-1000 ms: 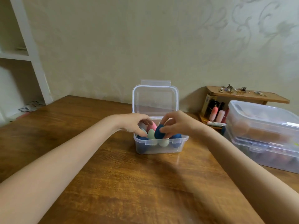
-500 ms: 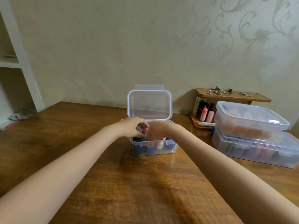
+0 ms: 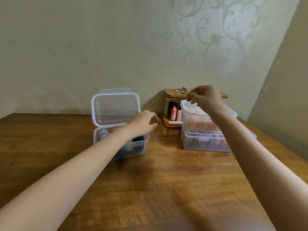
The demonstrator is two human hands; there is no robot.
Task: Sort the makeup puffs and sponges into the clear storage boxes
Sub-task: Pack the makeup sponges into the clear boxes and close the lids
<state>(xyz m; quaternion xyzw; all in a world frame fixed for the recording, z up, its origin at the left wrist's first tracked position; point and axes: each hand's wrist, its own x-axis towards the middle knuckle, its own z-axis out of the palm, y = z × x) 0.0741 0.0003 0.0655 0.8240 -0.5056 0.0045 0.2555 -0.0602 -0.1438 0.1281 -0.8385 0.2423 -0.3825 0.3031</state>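
Note:
A small clear box (image 3: 141, 144) stands on the wooden table with its lid (image 3: 115, 108) hinged upright. Inside lie several egg-shaped sponges, among them a dark blue sponge (image 3: 138, 139) and a pale sponge (image 3: 102, 134). My left hand (image 3: 144, 121) hovers over the box's right rim, fingers loosely curled, holding nothing. My right hand (image 3: 205, 99) is raised above two stacked clear boxes (image 3: 205, 142) on the right, fingers loosely bent and empty. The upper stacked box (image 3: 193, 119) holds beige puffs behind its closed lid.
A small wooden organiser (image 3: 171, 100) with pink bottles (image 3: 174, 112) and trinkets on top stands against the wall behind the stacked boxes. The wall corner runs down at the right. The table (image 3: 150, 189) stretches toward me.
Both hands have come out of the small open box. My right hand has lifted up and to the right over the stacked boxes; my left hand has shifted right. The view panned right.

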